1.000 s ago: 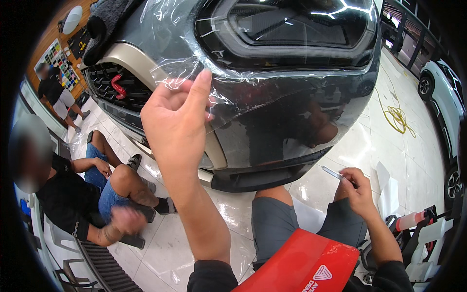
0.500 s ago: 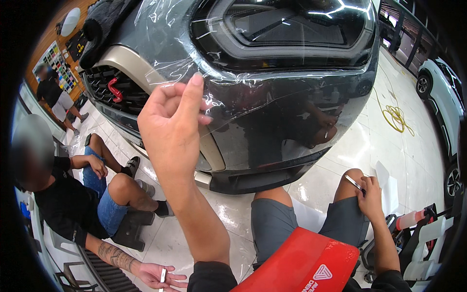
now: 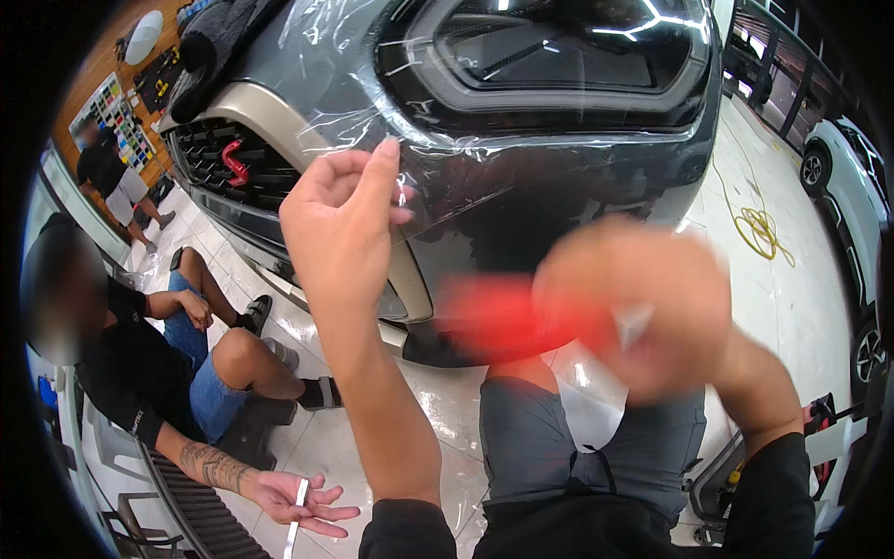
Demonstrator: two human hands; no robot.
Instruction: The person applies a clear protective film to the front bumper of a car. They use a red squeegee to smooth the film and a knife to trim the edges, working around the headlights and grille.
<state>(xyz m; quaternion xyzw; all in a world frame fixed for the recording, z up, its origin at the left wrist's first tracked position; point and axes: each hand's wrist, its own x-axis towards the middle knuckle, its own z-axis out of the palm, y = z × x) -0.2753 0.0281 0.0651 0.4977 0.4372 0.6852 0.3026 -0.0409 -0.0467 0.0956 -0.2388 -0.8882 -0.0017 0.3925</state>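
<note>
My left hand (image 3: 340,224) is closed in a pinch on thin clear film (image 3: 335,126), which lies wrinkled over the corner of a dark grey car bumper (image 3: 494,224), just below the headlight (image 3: 549,65). Some fingertips show through the film. My right hand (image 3: 643,298), smeared by motion, is raised in front of the lower bumper, closed on a flat red squeegee (image 3: 494,317). A small pale silvery thing shows in that same hand, too blurred to make out.
At left a seated co-worker (image 3: 140,363) holds a white strip tool (image 3: 296,517); another person (image 3: 116,177) stands by a swatch board (image 3: 126,116). A white car (image 3: 852,205) stands right, near a coiled yellow hose (image 3: 759,228). A dark cloth (image 3: 209,56) drapes the bonnet.
My right hand has risen from my right knee toward the bumper; the red squeegee from the lower foreground is now in it. My left hand keeps its pinch, shifting slightly.
</note>
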